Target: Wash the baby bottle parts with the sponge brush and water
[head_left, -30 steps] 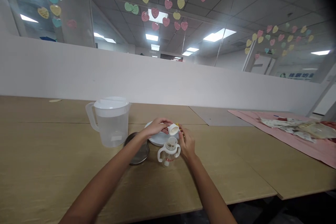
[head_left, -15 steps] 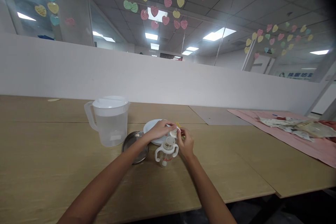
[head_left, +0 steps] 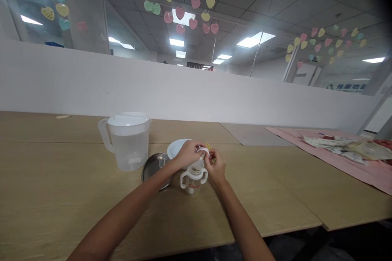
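Hands and bottle near the centre of the frame. The left hand and right hand both grasp the white cap by their fingertips, just above the mouth of the upright, two-handled bottle, which stands on the bench. One second earlier the cap's open underside faced the viewer; now it is turned and largely covered by fingers. The left forearm has shifted, exposing a clear cup in the metal dish, left of the bottle. The jug, left of centre, stands as before.
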`<action>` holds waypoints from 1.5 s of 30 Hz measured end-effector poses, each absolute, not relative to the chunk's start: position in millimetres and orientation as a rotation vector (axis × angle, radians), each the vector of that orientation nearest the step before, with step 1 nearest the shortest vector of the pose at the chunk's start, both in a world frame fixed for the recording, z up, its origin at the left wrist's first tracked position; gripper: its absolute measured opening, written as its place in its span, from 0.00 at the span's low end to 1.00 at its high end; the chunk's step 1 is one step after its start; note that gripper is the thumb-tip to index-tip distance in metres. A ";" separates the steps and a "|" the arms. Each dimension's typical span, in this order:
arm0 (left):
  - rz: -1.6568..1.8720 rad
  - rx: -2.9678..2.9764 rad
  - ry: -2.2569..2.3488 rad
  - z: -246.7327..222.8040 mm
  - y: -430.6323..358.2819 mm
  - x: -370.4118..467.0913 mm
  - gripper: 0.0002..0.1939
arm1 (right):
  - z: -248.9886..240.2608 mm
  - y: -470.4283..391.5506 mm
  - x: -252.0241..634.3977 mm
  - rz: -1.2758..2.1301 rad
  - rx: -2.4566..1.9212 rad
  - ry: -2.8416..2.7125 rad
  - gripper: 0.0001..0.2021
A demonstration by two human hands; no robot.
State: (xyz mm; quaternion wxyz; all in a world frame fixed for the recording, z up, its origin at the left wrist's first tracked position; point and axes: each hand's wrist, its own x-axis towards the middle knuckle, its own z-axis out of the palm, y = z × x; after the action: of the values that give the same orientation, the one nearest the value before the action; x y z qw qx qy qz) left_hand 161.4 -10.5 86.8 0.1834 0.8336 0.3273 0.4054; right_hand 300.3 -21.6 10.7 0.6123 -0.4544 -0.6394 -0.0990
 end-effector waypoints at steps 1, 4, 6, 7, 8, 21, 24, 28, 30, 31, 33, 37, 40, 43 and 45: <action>1.161 2.361 0.931 86.9 -11.6 161.8 0.13 | 10.7 -21.4 300.2 -0.236 -1.041 -1.479 0.06; 1.186 2.403 0.934 87.4 -14.8 162.8 0.13 | 10.5 -20.9 299.9 -0.261 -1.021 -1.494 0.05; 1.195 2.422 0.928 87.8 -16.3 163.1 0.13 | 10.5 -21.0 299.7 -0.255 -1.020 -1.495 0.05; 1.199 2.421 0.917 87.8 -16.6 163.1 0.13 | 10.6 -21.2 299.5 -0.240 -1.027 -1.486 0.05; 1.198 2.414 0.898 87.8 -16.4 163.0 0.13 | 10.9 -21.5 299.5 -0.216 -1.036 -1.470 0.06; 1.124 2.240 0.907 84.0 -4.6 160.2 0.14 | 18.0 -26.8 301.9 0.031 -1.064 -1.409 0.11; 1.127 2.306 0.886 86.2 -7.9 159.6 0.13 | 18.0 -26.7 302.1 -0.023 -1.099 -1.497 0.11; 1.147 2.372 0.896 88.5 -13.3 160.3 0.12 | 16.5 -26.1 302.1 -0.084 -1.086 -1.554 0.13; 1.166 2.388 0.914 88.5 -14.9 161.2 0.11 | 15.7 -26.0 301.8 -0.110 -1.079 -1.576 0.13; 1.177 2.398 0.919 88.3 -15.4 161.7 0.11 | 15.4 -26.0 301.6 -0.120 -1.077 -1.587 0.13; 1.207 2.424 0.921 87.9 -16.5 162.7 0.12 | 15.2 -26.3 301.1 -0.133 -1.070 -1.606 0.14; 1.265 2.474 0.902 88.3 -19.1 165.3 0.13 | 15.5 -27.8 301.3 -0.166 -1.041 -1.611 0.14; 1.294 2.496 0.897 89.3 -21.4 168.0 0.14 | 15.3 -29.2 302.5 -0.198 -1.016 -1.616 0.14; 1.321 2.510 0.902 89.9 -23.2 170.2 0.14 | 14.8 -30.2 303.5 -0.232 -0.999 -1.635 0.14; 1.303 2.520 0.912 90.6 -24.3 171.0 0.14 | 14.5 -30.8 303.7 -0.244 -1.001 -1.650 0.14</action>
State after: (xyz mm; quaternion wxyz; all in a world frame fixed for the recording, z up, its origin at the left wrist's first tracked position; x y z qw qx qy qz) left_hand 171.0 -24.3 90.6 0.0806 0.8429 0.3050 0.4358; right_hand 303.7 -30.8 14.5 0.5632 -0.4253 -0.7008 -0.1039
